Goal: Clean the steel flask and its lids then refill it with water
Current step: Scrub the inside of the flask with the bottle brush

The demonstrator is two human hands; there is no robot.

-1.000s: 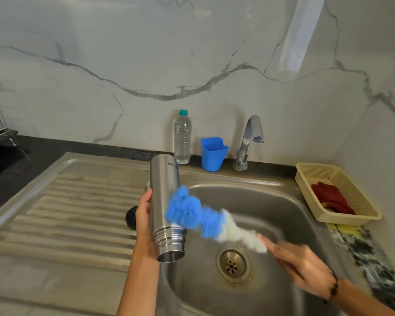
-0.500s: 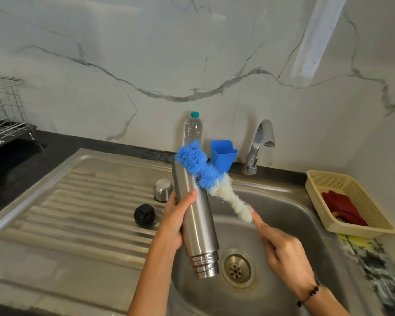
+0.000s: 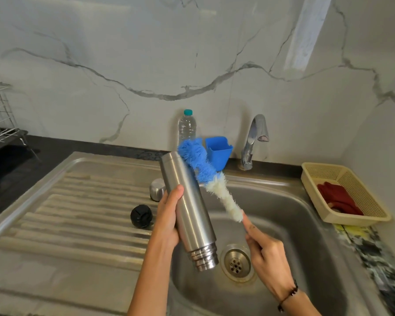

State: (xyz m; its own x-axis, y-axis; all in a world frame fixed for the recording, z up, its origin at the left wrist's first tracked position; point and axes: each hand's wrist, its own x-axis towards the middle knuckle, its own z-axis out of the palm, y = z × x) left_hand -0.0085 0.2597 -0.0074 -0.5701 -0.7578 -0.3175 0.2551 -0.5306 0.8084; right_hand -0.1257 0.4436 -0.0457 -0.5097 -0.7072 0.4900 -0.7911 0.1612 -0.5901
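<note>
Steel sink (image 3: pixel 294 215) (ribbed drainboard (image 3: pixel 78 201)) below marble wall (image 3: pixel 146 53).

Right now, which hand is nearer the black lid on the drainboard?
Left. The left hand grips the flask just right of the black lid. The right hand holds the brush over the sink, beyond the flask.

One steel flask (image 3: pixel 187 210) is in view, with two lids: one steel cup lid (image 3: pixel 157 189) and one black stopper (image 3: pixel 141 216). There is one bottle brush (image 3: pixel 209 179), one plastic water bottle (image 3: pixel 187 127), one blue plastic holder (image 3: pixel 218 153), one tap (image 3: pixel 253 142), one sink (image 3: pixel 294 236) with one drain (image 3: pixel 236 262), one beige basket (image 3: pixel 342 192), one wire rack (image 3: pixel 0 119), and two hands: left hand (image 3: pixel 167 220), right hand (image 3: pixel 267 256).
</note>
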